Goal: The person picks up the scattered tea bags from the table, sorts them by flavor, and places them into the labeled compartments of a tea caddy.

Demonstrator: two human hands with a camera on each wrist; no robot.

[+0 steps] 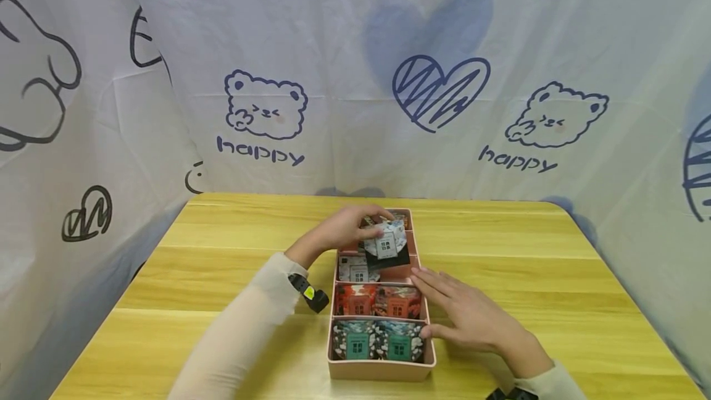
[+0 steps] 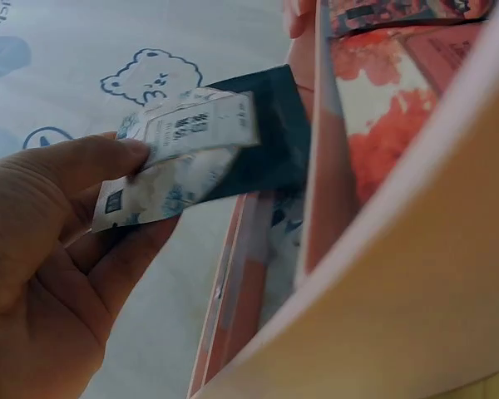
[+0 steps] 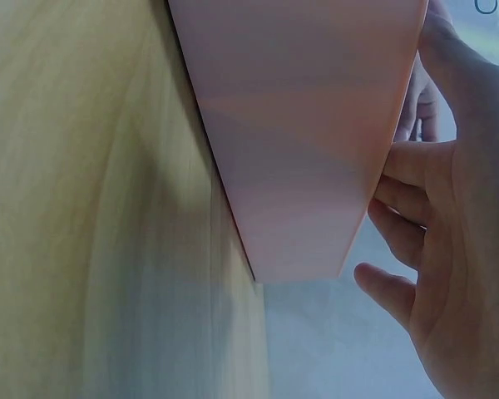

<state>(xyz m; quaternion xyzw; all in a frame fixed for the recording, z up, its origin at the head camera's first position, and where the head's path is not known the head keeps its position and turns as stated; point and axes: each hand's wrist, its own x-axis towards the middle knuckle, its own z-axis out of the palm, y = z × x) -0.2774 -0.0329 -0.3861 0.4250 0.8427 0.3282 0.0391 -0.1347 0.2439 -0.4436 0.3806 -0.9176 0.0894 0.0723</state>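
Note:
A long pink divided box [image 1: 383,371] stands on the table, its compartments holding flat printed sachets. My left hand [image 1: 350,227] pinches a white-and-black sachet [image 1: 387,245] between thumb and fingers, above the box's farther compartments. In the left wrist view, the sachet [image 2: 200,141] shows a pale label and a dark lower part, tilted beside the box wall. Another white sachet [image 1: 357,269] sits in the compartment below, at its left. My right hand [image 1: 472,313] touches the box's right rim with fairly straight fingers; in the right wrist view they lie along the top edge.
Nearer compartments hold red sachets [image 1: 355,301] and green-labelled sachets [image 1: 399,343], side by side. The far compartment is partly hidden by my left hand. Under the box is a wood-grain table [image 1: 233,227], with a printed curtain [image 1: 344,122] behind it.

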